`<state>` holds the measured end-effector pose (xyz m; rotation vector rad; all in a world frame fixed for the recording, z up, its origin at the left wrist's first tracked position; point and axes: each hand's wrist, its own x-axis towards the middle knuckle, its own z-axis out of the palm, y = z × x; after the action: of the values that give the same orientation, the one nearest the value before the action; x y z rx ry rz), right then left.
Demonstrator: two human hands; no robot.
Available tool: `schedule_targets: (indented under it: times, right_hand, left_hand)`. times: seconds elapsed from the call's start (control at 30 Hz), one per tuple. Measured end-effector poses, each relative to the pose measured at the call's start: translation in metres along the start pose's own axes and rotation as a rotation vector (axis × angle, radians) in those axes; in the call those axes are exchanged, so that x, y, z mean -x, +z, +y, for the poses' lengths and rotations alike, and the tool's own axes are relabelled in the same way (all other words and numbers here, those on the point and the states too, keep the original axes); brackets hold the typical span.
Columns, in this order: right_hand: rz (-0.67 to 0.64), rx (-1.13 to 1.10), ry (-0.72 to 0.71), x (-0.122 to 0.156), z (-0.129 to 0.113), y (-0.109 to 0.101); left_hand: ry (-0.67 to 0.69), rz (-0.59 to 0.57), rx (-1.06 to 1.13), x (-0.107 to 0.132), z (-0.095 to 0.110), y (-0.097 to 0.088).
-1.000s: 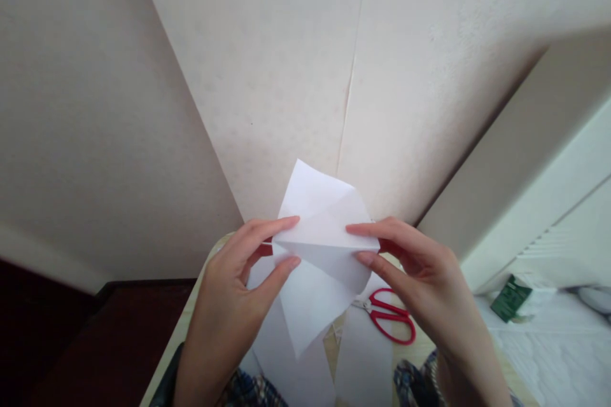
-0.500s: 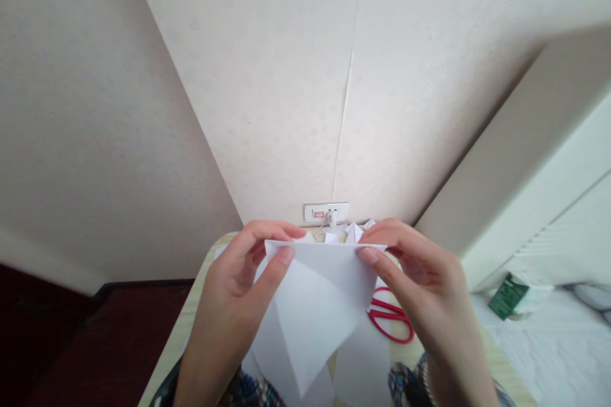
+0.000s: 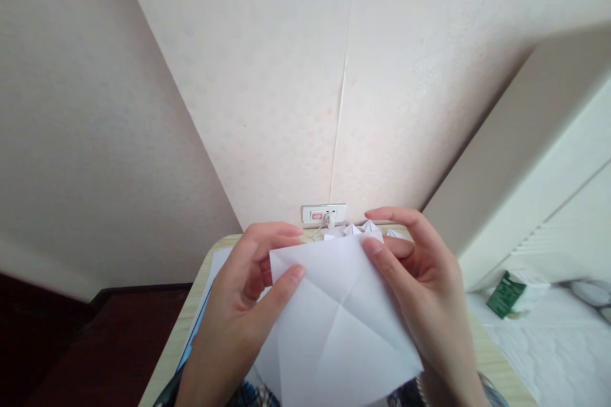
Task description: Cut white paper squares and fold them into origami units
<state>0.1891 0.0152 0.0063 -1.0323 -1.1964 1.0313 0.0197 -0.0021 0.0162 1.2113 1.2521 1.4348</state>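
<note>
A white square sheet of paper (image 3: 329,324) is held up in front of me, marked with creases that cross near its middle. On its left side my left hand (image 3: 248,286) has the thumb on the front face and the fingers behind the upper left corner. My right hand (image 3: 420,286) pinches the upper right corner, thumb in front, with the index finger raised off the paper. Beyond the sheet, small folded paper pieces (image 3: 369,227) stand at the back of the table. The red-handled scissors seen earlier are hidden now.
The pale wooden table (image 3: 496,362) stands against the wall (image 3: 281,108). A wall socket (image 3: 324,213) with a white plug is just behind it. Papers with a blue edge (image 3: 203,305) lie at the left. A green and white box (image 3: 508,296) is at the right.
The folded sheet has been opened out, and its creased face now shows. My right index finger has lifted away from the top edge.
</note>
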Motion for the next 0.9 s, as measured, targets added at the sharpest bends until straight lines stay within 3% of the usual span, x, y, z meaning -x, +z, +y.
schedule_targets:
  times: [0.1, 0.23, 0.37, 0.63, 0.9]
  right_hand:
    - [-0.032, 0.026, -0.031, 0.000, 0.002, -0.002]
    - [-0.090, 0.167, -0.208, -0.005, 0.003, -0.009]
    - [-0.110, 0.282, -0.305, -0.008, 0.002, -0.014]
    - [-0.208, 0.298, -0.225, -0.008, 0.001, -0.018]
    - [-0.206, 0.274, -0.195, -0.010, 0.000, -0.016]
  left_hand:
    - [0.067, -0.026, -0.095, -0.002, -0.001, -0.004]
    - [0.146, -0.017, -0.161, -0.005, 0.000, -0.008]
    - [0.100, 0.017, -0.138, -0.006, 0.000, -0.010]
    - [-0.079, -0.028, 0.013, -0.002, 0.000, -0.007]
    - [-0.067, -0.065, 0.100, -0.005, -0.007, -0.008]
